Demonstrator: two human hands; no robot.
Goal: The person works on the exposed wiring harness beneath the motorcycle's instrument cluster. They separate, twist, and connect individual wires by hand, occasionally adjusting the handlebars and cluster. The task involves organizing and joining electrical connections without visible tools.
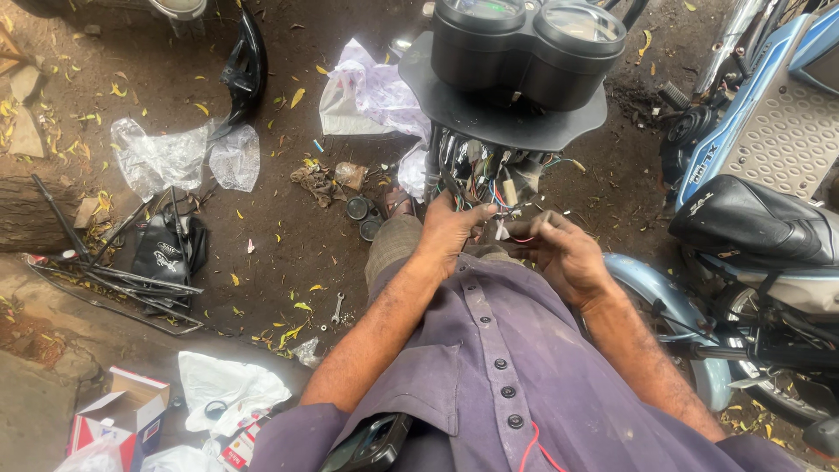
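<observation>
Glossy black plastic gauge housing [524, 48], matt cloth shirt [524, 367]

The wire bundle [489, 179] hides both hands' fingertips [476, 214]; the instrument cluster [524, 44] is cut off at top

The bare dirt ground [288, 236], strewn with yellow leaves, carries everything: left of the left hand's fingers [472, 214] lie two small round black caps [364, 217], a crumpled brown rag [316, 182] and, farther left, clear plastic bags [179, 157] and a bundle of black rods [122, 275]. Above and left of those fingers lies a white printed cloth [371, 92]. Below and left of them a small spanner [336, 308] lies near white bags [227, 389] and an open cardboard box [122, 415].
</observation>
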